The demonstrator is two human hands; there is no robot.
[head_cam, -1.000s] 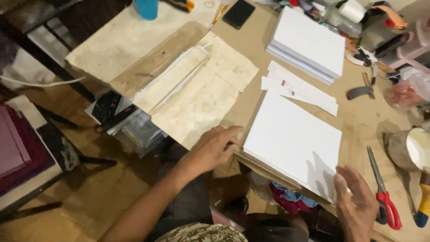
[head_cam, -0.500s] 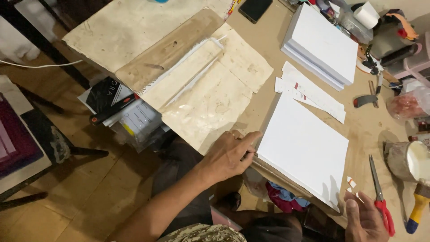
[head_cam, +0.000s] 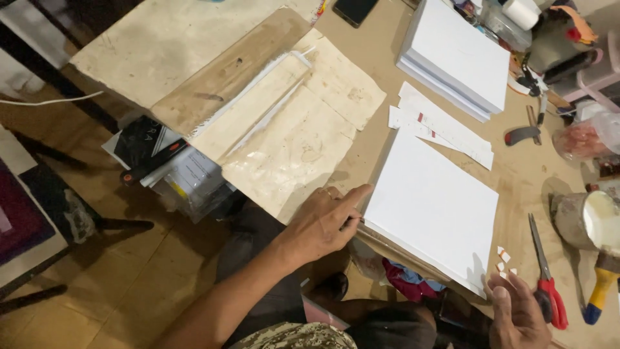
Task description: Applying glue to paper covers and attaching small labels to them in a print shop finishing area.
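My left hand [head_cam: 323, 223] rests at the near left corner of a stack of white paper sheets [head_cam: 436, 207], fingers stretched along its edge, index finger pointing up the side. The stack lies on a brown board at the table's front edge. My right hand [head_cam: 520, 313] hovers past the stack's near right corner, fingers loosely curled upward, holding nothing that I can see. A few small white paper scraps [head_cam: 502, 260] lie just above it. Red-handled scissors [head_cam: 546, 278] lie to the right of that hand.
A thicker white paper stack [head_cam: 458, 58] sits at the back. Loose white strips [head_cam: 442, 126] lie between the stacks. Stained plastic sheeting [head_cam: 290, 139] covers the table's left. A glue tin [head_cam: 588, 220] and brush [head_cam: 597, 294] stand far right. A black phone [head_cam: 354, 10] lies at the back.
My left hand has slid to the stack's left corner with the fingers extended. My right hand dropped lower toward the frame's bottom edge. The view shifted slightly.
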